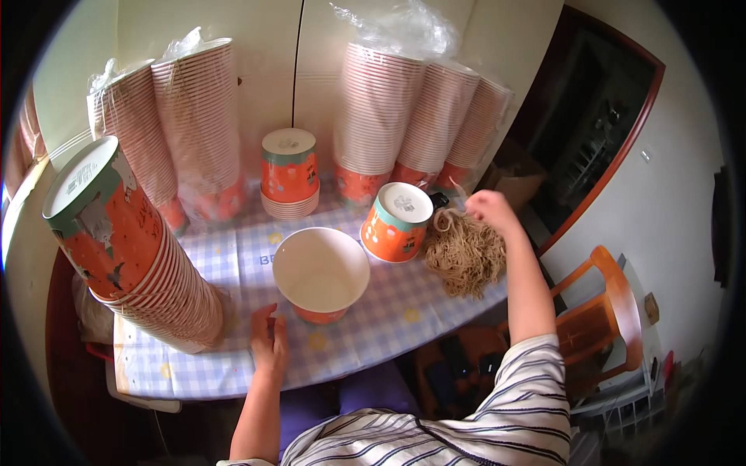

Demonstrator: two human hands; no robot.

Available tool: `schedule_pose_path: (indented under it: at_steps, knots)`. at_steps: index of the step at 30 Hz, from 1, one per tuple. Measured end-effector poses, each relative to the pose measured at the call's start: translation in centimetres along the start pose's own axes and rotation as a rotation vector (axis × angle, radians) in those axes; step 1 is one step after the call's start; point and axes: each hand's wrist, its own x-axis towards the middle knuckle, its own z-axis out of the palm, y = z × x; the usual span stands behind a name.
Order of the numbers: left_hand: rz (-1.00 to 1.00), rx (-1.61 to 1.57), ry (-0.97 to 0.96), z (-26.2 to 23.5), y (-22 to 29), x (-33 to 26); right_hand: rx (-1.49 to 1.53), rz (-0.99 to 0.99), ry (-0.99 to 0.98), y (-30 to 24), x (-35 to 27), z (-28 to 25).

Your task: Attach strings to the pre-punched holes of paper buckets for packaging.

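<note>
An orange paper tub stands with its white mouth up in front of me, nothing visible inside it. My left hand is just beside its lower left, fingers apart and holding nothing. To the right lies a tangled heap of beige string. Over the heap's far side my right hand is closed in a pinch, with a thin pale strand showing at its fingertips. Between the open tub and the heap, another orange tub sits upside down. A small black object is tucked behind it.
Tall nested tub stacks in clear plastic stand at the back left and back right. A leaning stack rises at the left; a short inverted stack is mid-back. A checked cloth covers the table. A wooden chair stands right.
</note>
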Motion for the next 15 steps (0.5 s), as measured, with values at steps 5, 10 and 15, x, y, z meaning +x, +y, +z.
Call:
schedule_pose_path:
  at_steps: [5,10,15]
  knots:
    - [0.078,0.047,0.018,-0.3,0.4,0.1,0.011,0.015,-0.036,0.7,-0.2,0.1]
    - [0.098,0.04,0.006,0.0,0.2,0.8,0.206,-0.09,0.153,-0.8,1.2,-2.4]
    - [0.033,0.012,0.023,-0.1,0.4,-0.1,0.39,-0.218,0.189,-9.4,1.8,-6.0]
